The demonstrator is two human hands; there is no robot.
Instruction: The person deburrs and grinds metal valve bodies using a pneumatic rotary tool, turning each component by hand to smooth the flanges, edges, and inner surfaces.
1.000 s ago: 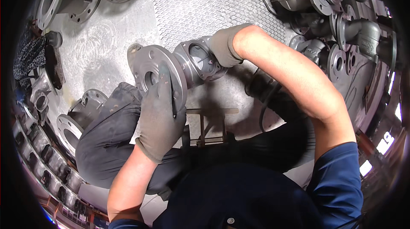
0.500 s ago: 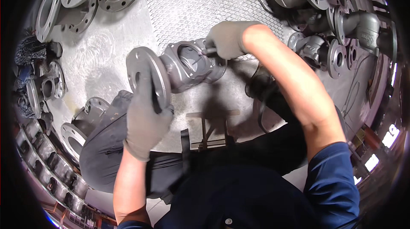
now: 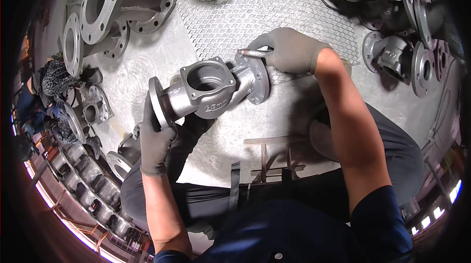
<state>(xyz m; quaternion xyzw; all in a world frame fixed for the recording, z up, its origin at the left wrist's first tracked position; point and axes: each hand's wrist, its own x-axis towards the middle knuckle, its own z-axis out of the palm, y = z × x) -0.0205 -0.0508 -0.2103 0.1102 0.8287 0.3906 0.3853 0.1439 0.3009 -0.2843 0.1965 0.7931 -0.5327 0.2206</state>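
Note:
A grey cast valve body (image 3: 213, 97) with a flange at each end lies across the floor in front of me, its square-rimmed opening facing up. My left hand (image 3: 156, 145), in a grey glove, is closed around the edge of the left flange (image 3: 158, 102). Above the right flange (image 3: 260, 80), my gloved right hand (image 3: 293, 51) pinches a slim, metallic, pen-like tool (image 3: 253, 53). The tool's tip points left, close to the top of that flange; whether it touches I cannot tell. Most of my left thumb is hidden behind the flange.
More flanged castings stand at the far left (image 3: 105, 8) and the right (image 3: 392, 59). A textured mesh mat (image 3: 274, 5) covers the floor beyond the valve body. A small wooden stand (image 3: 265, 157) sits between my legs. At the left edge, another person's patterned sleeve (image 3: 59, 79) shows near other castings.
The valve body has turned, so its opening now faces more upward and its left flange is seen more edge-on. My right hand has shifted right with the tool. The whole view has shifted too.

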